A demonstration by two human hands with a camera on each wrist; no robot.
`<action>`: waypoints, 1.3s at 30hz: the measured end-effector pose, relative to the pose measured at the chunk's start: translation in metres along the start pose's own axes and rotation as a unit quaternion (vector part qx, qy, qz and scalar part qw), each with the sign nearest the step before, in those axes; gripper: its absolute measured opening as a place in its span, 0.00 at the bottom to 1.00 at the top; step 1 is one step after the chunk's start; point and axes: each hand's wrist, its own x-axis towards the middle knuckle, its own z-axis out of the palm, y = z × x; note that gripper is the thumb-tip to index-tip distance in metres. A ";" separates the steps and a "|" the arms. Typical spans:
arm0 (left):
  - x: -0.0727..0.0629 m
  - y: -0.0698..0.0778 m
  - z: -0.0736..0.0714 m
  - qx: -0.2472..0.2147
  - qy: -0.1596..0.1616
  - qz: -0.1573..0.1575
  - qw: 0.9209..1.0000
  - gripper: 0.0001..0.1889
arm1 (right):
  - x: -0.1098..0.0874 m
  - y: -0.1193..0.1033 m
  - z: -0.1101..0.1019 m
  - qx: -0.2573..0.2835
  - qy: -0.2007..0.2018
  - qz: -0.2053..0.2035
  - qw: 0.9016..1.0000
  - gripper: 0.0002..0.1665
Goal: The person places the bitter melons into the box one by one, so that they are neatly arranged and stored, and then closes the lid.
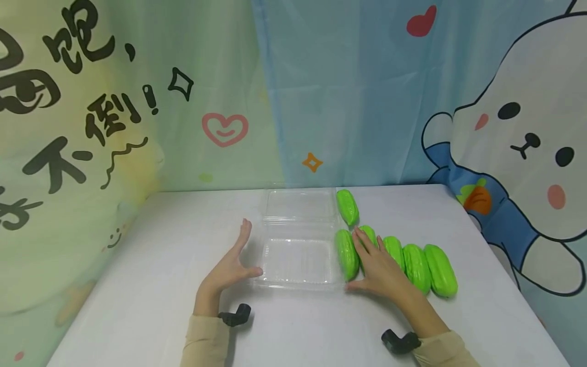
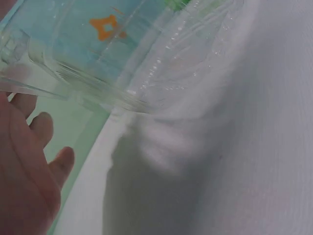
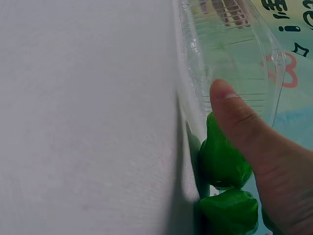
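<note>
A clear plastic clamshell box (image 1: 298, 283) lies with its lid (image 1: 300, 205) folded back toward the curtain. My left hand (image 1: 234, 270) stands at the box's left side, fingers extended and thumb by its near left corner. In the left wrist view, part of the left hand (image 2: 29, 166) shows beside the clear box (image 2: 112, 83). My right hand (image 1: 382, 267) reaches over the glossy, ridged green oblong pieces, its fingers extended across one. Its thumb is near the front end of the green piece (image 1: 347, 255) beside the box; the right wrist view shows that thumb (image 3: 244, 122) over a green piece (image 3: 222, 159).
Another green piece (image 1: 347, 207) lies by the lid's right edge. More green pieces (image 1: 440, 270) sit in a row right of the right hand. All rest on a white tabletop (image 1: 293, 331), with a printed curtain (image 1: 348, 92) behind it.
</note>
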 end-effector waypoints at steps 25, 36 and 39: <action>0.012 -0.006 0.001 -0.034 -0.061 -0.018 0.997 0.65 | 0.012 0.004 -0.003 0.001 -0.033 0.000 0.999 0.81; 0.011 -0.007 0.001 -0.049 -0.068 -0.036 0.996 0.65 | 0.017 -0.002 -0.008 -0.004 -0.053 0.006 0.999 0.80; 0.011 -0.008 0.000 -0.046 -0.067 -0.033 0.996 0.65 | 0.019 -0.005 -0.009 0.002 -0.056 0.007 0.998 0.80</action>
